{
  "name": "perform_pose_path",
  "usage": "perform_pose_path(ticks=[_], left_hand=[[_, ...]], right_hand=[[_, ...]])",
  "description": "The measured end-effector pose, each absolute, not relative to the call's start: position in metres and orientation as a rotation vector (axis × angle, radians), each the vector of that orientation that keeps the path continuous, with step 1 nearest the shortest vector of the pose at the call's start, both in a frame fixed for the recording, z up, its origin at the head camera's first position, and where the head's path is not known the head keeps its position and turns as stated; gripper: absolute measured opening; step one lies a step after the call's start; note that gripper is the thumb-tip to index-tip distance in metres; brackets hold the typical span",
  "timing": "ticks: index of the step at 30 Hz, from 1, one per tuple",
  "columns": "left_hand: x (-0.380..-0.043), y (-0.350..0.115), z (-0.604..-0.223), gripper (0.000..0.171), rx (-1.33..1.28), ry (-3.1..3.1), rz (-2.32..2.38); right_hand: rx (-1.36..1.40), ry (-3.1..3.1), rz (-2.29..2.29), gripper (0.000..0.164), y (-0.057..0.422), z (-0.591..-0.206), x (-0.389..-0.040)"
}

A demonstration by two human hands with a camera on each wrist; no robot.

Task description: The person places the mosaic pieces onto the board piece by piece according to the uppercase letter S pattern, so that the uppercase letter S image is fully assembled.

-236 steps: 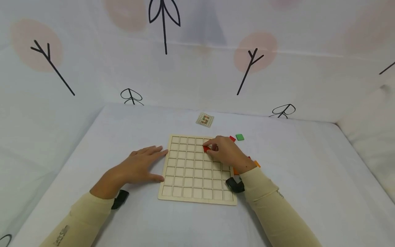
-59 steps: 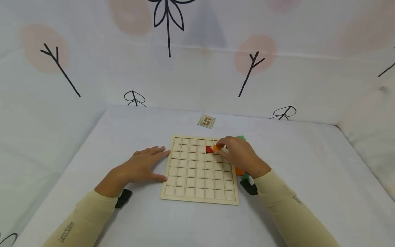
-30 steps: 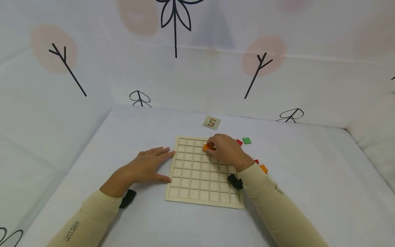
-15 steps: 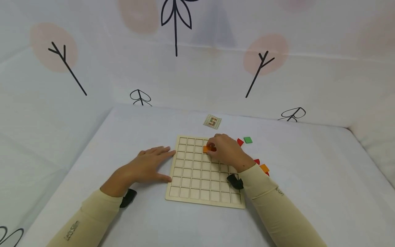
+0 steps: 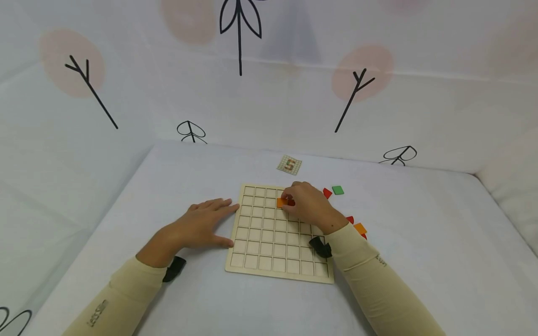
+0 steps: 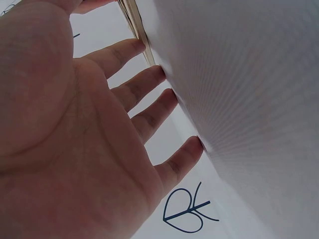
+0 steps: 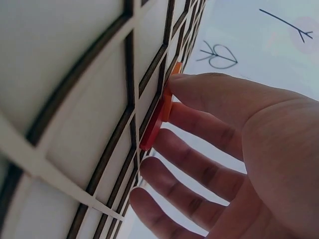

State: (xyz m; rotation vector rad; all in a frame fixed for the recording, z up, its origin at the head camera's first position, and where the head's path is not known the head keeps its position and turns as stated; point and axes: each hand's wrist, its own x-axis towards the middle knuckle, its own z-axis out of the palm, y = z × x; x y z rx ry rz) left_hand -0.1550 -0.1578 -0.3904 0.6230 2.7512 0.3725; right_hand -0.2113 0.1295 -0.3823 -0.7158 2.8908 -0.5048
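A pale wooden grid board point(image 5: 256, 233) lies flat on the white-covered table. My right hand point(image 5: 308, 204) pinches an orange square tile point(image 5: 281, 203) between thumb and index finger, down at a cell in the board's upper part. Right beside it on the board is a red tile point(image 5: 291, 202), mostly covered by my fingers in the head view; the right wrist view shows the red tile point(image 7: 152, 130) next to the orange tile point(image 7: 168, 107). My left hand point(image 5: 201, 227) lies spread along the board's left edge, with fingertips and thumb touching it.
A small pattern card point(image 5: 289, 165) with an S-shaped design lies behind the board. Right of the board are a green square tile point(image 5: 338, 190), a red tile point(image 5: 327, 192) and an orange tile point(image 5: 360, 228) with red pieces around it, partly behind my right forearm.
My right hand placed the red tile earlier, then brought the orange tile from its right to its left and lowered it to the board. The left hand stays at the edge.
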Motion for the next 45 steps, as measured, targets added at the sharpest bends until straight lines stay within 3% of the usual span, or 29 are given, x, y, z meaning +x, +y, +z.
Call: perform_pose_path(ticks=[30,45], left_hand=[[-0.155,-0.158,-0.392,0.094,0.600,2.753,0.357],[-0.155,-0.158,-0.392,0.093,0.615,2.749,0.357]], right_hand=[[-0.728,2.879,-0.538,0.026,0.132,-0.383,-0.210],[-0.635,3.061,-0.842,0.020,0.178,-0.362,-0.192]])
